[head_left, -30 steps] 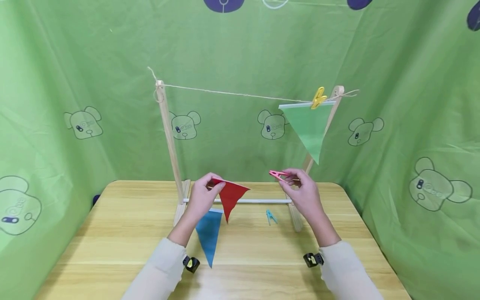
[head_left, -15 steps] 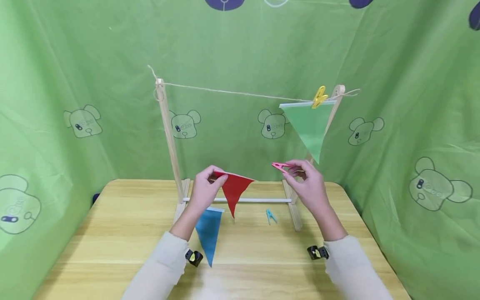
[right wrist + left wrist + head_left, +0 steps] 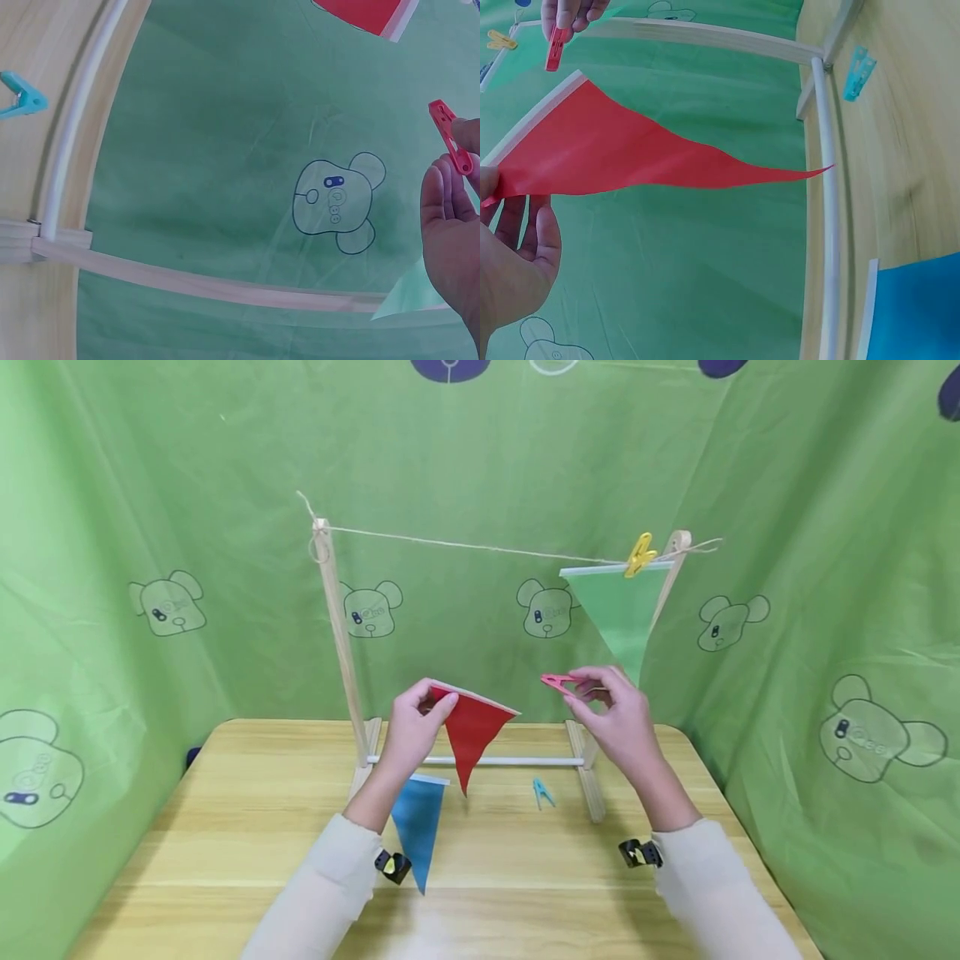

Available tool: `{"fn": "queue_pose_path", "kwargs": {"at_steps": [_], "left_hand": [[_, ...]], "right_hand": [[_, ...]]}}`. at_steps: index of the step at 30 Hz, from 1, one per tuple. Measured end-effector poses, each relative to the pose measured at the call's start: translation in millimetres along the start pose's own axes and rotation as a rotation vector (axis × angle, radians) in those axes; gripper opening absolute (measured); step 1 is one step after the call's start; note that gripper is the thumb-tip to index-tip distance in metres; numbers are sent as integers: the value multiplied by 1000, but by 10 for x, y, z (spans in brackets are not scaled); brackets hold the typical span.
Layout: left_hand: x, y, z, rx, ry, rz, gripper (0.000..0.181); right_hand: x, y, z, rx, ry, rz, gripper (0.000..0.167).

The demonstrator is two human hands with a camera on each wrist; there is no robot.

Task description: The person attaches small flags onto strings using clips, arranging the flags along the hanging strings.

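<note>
Green cloth backdrop (image 3: 465,452), printed with bear heads, behind a wood-grain table (image 3: 262,860). On the table, one stand: two wooden posts (image 3: 339,635), a white rod (image 3: 517,762) low between them, a string (image 3: 450,542) tied across the tops.

Hung at the string's right end: one green pennant (image 3: 611,606), white-edged, under a yellow clip (image 3: 640,556); its tip runs down behind the right hand.

Left hand (image 3: 412,722): thumb and fingers pinch a red pennant (image 3: 472,727) at one end of its white edge — held below the string, point downward, well apart from it.

Right hand (image 3: 618,718): a narrow pinch on a red clip (image 3: 554,51), raised between the red and green pennants, touching neither.

On the tabletop: one blue pennant (image 3: 422,827), partly hidden by the left forearm; one light-blue clip (image 3: 542,792), near the stand's right foot.
</note>
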State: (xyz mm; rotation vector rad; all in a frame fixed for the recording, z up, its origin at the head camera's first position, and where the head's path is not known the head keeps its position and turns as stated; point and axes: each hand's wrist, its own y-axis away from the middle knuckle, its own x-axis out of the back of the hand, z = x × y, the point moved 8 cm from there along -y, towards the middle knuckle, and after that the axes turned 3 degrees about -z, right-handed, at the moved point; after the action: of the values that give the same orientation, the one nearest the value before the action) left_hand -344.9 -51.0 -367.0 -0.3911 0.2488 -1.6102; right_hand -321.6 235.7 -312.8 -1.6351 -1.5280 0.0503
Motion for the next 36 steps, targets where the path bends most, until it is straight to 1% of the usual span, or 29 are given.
{"fn": "queue_pose_path", "kwargs": {"at_steps": [7, 12, 20, 30, 36], "left_hand": [[-14, -23, 66, -8, 27, 22, 19], [-3, -62, 104, -32, 34, 63, 16], [14, -132, 139, -10, 29, 93, 15], [13, -226, 276, -32, 59, 99, 14], [16, -277, 320, -40, 71, 104, 14]], "right_hand": [[34, -69, -76, -1, 19, -12, 34], [61, -116, -133, 3, 38, -16, 34], [138, -223, -259, 30, 45, 3, 36], [215, -385, -429, 39, 33, 21, 36], [247, -457, -514, 61, 52, 23, 35]]}}
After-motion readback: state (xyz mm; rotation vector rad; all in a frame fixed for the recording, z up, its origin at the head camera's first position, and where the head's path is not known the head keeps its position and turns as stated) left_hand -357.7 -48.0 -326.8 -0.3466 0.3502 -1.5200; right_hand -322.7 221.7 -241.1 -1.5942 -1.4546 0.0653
